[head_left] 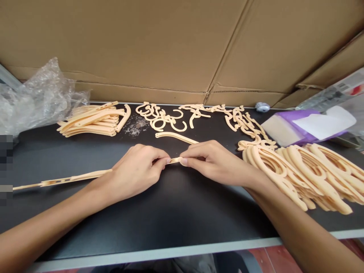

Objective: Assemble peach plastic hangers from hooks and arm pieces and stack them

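Observation:
Over the middle of the table my left hand [139,167] and my right hand [213,163] meet at one beige plastic hanger part [174,160], each pinching it between thumb and fingers. Only a short stretch shows between the fingertips; both hands cover the rest. A long thin beige strip with slots [71,178] runs out to the left behind my left wrist; whether it joins the pinched part I cannot tell. Just beyond my right hand lies a slim curved hanger arm [173,136], its right end hidden by the fingers.
Hanger arms [91,121] are heaped at the back left beside crumpled clear plastic wrap [42,98]. Loose hooks [159,115] lie along the back. On the right are stacked hanger pieces [301,174] and a purple-and-white packet [309,125]. Cardboard [127,45] stands behind the black table [170,223].

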Available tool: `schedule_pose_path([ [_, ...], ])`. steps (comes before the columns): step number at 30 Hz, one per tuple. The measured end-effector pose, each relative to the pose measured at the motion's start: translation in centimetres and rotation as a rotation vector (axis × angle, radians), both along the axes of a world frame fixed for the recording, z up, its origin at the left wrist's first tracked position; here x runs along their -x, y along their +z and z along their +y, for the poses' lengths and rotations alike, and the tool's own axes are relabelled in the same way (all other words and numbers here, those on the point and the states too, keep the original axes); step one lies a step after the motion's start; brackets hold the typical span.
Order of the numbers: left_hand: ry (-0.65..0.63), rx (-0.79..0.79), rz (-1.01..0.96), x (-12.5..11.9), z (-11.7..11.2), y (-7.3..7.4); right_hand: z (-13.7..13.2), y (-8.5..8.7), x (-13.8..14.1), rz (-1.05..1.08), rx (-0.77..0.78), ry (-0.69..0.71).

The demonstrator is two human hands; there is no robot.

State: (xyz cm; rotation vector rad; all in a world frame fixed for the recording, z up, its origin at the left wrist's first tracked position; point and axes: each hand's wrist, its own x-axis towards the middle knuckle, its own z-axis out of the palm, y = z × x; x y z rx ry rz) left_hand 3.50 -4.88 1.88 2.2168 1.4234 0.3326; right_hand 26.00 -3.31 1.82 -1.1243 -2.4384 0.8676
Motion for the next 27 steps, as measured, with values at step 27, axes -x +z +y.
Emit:
schedule_pose_path([
  [27, -0.054, -0.137, -0.104, 0.3, 0.2, -0.7, -0.5, -0.8, 0.9, -0.249, -0.596, -0.054],
])
